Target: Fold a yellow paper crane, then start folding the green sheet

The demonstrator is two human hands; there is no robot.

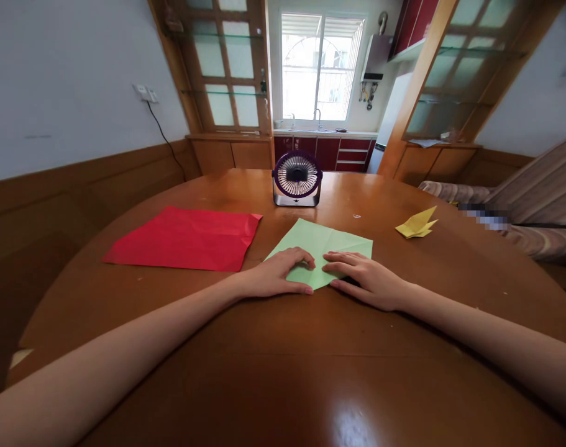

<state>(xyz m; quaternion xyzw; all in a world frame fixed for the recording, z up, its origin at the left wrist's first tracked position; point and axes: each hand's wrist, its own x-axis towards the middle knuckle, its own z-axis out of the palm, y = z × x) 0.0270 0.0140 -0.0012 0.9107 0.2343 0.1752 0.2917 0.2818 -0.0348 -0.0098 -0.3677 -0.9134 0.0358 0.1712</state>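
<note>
Both hands, left hand point(278, 274) and right hand point(364, 277), lay open, fingers pressed flat on the green paper point(327, 243); the red sheet point(184, 239) lay left of it, the fan point(296, 179) behind it.

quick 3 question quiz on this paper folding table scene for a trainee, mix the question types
1. True or false: both hands rest flat on the green paper.
2. Which item lies furthest to the person's right on the table? A) red paper B) small fan C) folded yellow paper
3. Fill in: the small fan stands directly behind the ____ paper.

Key
1. True: the left hand and right hand press its near corner.
2. C
3. green
</note>
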